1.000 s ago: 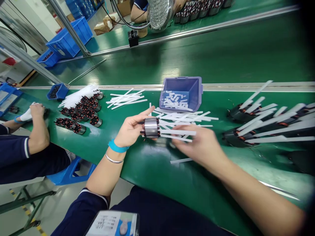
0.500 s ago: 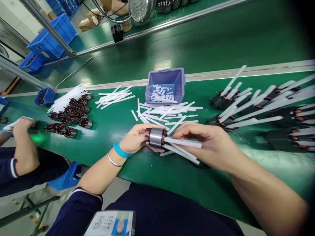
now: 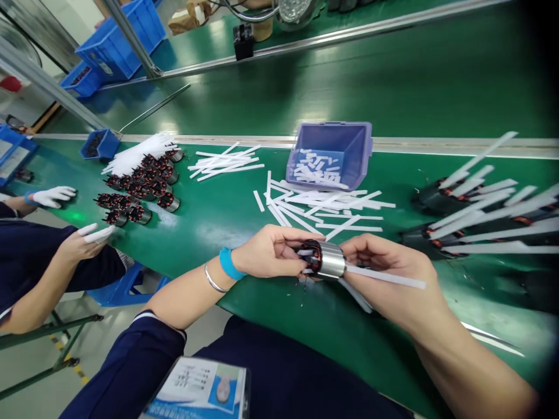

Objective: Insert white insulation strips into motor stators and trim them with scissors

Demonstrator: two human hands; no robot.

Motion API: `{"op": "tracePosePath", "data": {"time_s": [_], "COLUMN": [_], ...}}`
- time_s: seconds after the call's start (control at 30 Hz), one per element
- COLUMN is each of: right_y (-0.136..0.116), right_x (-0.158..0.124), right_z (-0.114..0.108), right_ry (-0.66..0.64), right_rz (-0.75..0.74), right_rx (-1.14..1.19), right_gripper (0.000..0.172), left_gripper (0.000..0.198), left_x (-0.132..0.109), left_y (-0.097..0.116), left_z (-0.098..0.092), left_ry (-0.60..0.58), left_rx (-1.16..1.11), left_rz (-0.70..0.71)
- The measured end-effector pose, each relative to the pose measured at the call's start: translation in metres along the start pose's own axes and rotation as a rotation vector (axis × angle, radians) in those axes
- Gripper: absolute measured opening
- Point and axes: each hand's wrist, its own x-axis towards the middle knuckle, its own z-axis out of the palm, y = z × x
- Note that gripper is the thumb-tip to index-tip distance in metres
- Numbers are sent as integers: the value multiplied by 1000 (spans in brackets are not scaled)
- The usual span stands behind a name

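A motor stator [image 3: 331, 259], a steel ring with copper windings and black end parts, lies sideways between my hands above the table's front edge. My left hand [image 3: 273, 253] is closed on its left end, thumb and fingers around the black prongs. My right hand [image 3: 393, 270] curls at the right end, fingertips against the ring, partly hidden behind it. A long white strip [image 3: 386, 276] sticks out of the stator to the right, across my right palm. Other strips hang below it, in shadow. Just beyond my hands lies a loose pile of white strips [image 3: 323, 203].
Behind the pile stands a purple bin [image 3: 367, 154] holding short white pieces. Stators with strips [image 3: 441, 198] stand to the right. On the left are another strip bundle [image 3: 225, 160], several bare stators [image 3: 148, 180] and a co-worker's partly gloved hands [image 3: 55, 196]. A metal rail [image 3: 414, 142] runs behind.
The view has shifted, so the table appears farther left. The stator has turned slightly, showing its left-end windings, and its strips are less bunched. The co-worker's hands have moved apart.
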Motion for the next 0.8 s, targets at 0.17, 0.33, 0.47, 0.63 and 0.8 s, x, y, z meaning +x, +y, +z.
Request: {"op": "tracePosePath", "data": {"time_s": [0.17, 0.33, 0.47, 0.63, 0.8], "right_y": [1, 5, 12, 13, 10], "right_x": [0, 0, 0, 0, -2], "right_z": [-5, -3, 1, 2, -1], "right_ry": [-65, -58, -58, -109, -123], "right_rz": [10, 2, -139, -315, -346], "right_rx": [-3, 9, -22, -103, -169], "right_gripper": [28, 29, 18, 7, 9], "left_gripper": [60, 41, 35, 14, 4], "left_x": [1, 3, 1, -1, 0], "left_y": [-8, -14, -9, -1, -6], "left_z": [2, 9, 11, 11, 10], "left_ry": [21, 130, 134, 160, 137], "left_rx": [85, 205, 303, 383, 323], "left_rz": [12, 47, 81, 156, 135]}}
